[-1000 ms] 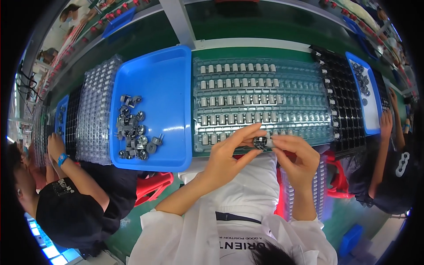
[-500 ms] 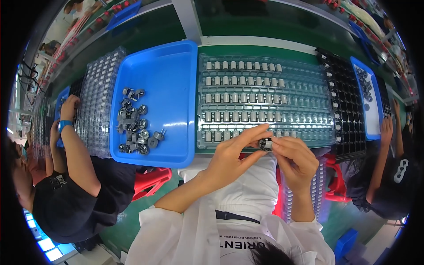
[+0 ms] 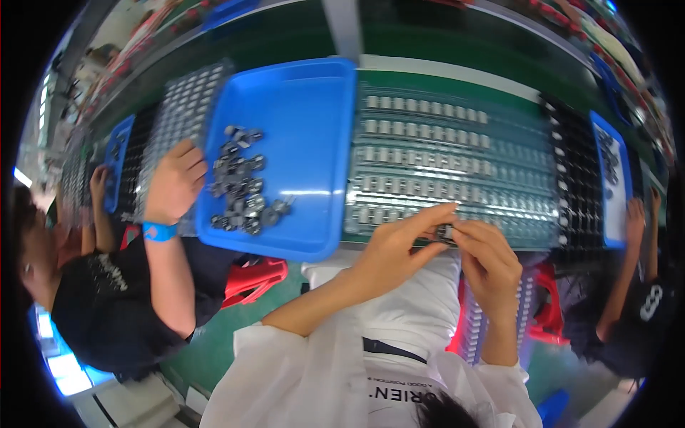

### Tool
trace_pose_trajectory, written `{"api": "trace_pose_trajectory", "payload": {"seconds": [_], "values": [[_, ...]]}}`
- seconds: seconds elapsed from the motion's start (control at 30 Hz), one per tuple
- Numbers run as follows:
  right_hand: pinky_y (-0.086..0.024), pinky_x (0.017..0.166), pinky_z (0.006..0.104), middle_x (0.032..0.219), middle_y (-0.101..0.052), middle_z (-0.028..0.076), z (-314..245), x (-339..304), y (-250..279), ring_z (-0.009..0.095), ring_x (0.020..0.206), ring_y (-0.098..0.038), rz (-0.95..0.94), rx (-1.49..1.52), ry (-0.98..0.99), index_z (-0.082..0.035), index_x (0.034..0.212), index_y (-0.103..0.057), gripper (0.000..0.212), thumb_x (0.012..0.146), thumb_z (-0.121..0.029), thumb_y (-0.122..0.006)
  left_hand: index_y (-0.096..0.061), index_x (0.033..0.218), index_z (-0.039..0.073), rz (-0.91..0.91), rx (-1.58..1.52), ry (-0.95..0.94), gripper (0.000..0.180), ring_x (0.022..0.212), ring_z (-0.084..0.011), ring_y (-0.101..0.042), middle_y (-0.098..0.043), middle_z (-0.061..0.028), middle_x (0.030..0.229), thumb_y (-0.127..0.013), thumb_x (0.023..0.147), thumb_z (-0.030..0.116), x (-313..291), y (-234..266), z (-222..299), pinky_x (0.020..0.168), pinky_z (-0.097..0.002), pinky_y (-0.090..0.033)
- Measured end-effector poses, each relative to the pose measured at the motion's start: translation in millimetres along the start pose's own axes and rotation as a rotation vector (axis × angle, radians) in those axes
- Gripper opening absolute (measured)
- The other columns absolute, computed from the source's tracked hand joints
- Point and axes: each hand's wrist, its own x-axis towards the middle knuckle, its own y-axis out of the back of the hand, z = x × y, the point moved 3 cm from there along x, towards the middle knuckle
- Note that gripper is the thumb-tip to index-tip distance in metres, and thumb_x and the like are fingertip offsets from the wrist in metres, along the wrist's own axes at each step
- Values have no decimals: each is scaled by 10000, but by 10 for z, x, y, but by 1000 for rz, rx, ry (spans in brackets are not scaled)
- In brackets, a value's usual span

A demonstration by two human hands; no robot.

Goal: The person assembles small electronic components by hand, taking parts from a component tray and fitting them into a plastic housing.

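Note:
My left hand (image 3: pixel 394 248) and my right hand (image 3: pixel 494 265) meet at the near edge of a clear plastic tray (image 3: pixel 524 178). Between their fingertips is a small cylindrical part (image 3: pixel 445 232), dark with a greyish side, pinched from both sides. Blur and fingers hide its details. Rows of pale grey cylinders (image 3: pixel 428 156) fill much of the clear tray, while its right-hand slots show no cylinders. To the left, a blue tray (image 3: pixel 307 150) holds a loose heap of similar dark and silver parts (image 3: pixel 241 182) along its left side.
A co-worker's hand (image 3: pixel 175 184) with a blue wristband reaches beside the blue tray's left rim, near another filled clear tray (image 3: pixel 187 107). On the right stand a black compartment tray (image 3: pixel 579 207) and a second blue-rimmed tray (image 3: pixel 619 214). Red stools (image 3: pixel 257 279) are below the table.
The view has shifted, moving the trays rightward in the picture. The co-worker's hand on the left has come right, towards the blue tray. My hands keep the small part between them.

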Motion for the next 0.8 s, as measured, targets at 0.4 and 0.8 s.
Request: {"api": "trace_pose_trajectory", "payload": {"seconds": [0.4,0.8], "values": [[-519,754,292,1028,-689,125,212,-190,317,214,904,-656,67,141,-232,9,913,-662,252,682,52,-752,-637,1018,7,257,1171,152,341,983,-359,-547,-567,-178,1037,-754,706,82,-574,1443,-365,871,-404,-440],[-505,782,309,1087,-665,109,749,-1056,1775,239,921,-642,145,-389,-554,-2,949,-644,212,751,54,-692,-631,1056,-60,364,355,171,172,982,-153,-616,-621,-147,1187,-552,914,-2,-421,1835,-580,817,-266,-510]]}}
